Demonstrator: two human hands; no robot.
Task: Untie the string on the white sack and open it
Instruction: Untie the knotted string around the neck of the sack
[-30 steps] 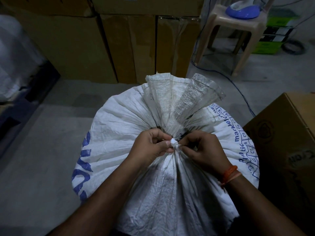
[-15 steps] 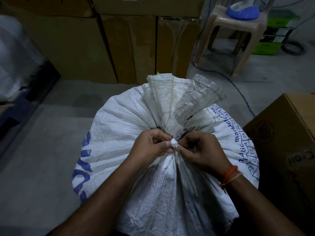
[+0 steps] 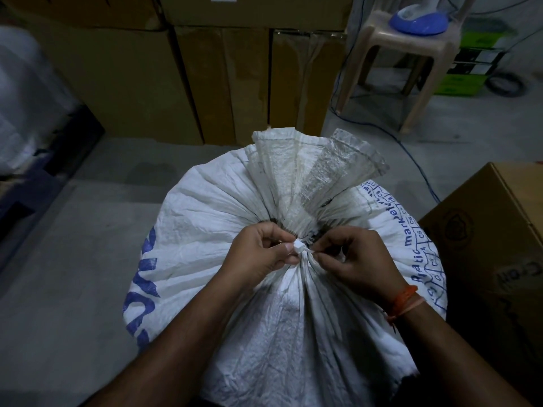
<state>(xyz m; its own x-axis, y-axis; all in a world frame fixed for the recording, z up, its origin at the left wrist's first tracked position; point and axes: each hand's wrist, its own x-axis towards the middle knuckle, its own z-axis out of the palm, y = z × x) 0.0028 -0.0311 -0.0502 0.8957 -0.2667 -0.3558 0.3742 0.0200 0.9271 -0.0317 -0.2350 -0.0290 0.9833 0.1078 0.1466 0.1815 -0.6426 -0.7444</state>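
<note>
A full white woven sack (image 3: 205, 218) with blue print stands on the floor right below me. Its mouth is gathered into a neck, and the loose top fans out upward behind it. A small white knot of string (image 3: 300, 247) sits on the near side of the neck. My left hand (image 3: 258, 254) pinches the knot from the left with thumb and forefinger. My right hand (image 3: 358, 259), with an orange thread on its wrist, pinches the string just right of the knot. The rest of the string around the neck is hidden in the folds.
Stacked cardboard boxes (image 3: 223, 83) stand behind the sack. Another cardboard box (image 3: 493, 245) is close on the right. A beige plastic stool (image 3: 411, 54) with a blue object on it stands at back right, with a blue cable (image 3: 411, 160) on the floor. Grey concrete floor (image 3: 73, 259) lies left.
Both hands stay at the knot with only slight finger shifts. The sack is still tied shut.
</note>
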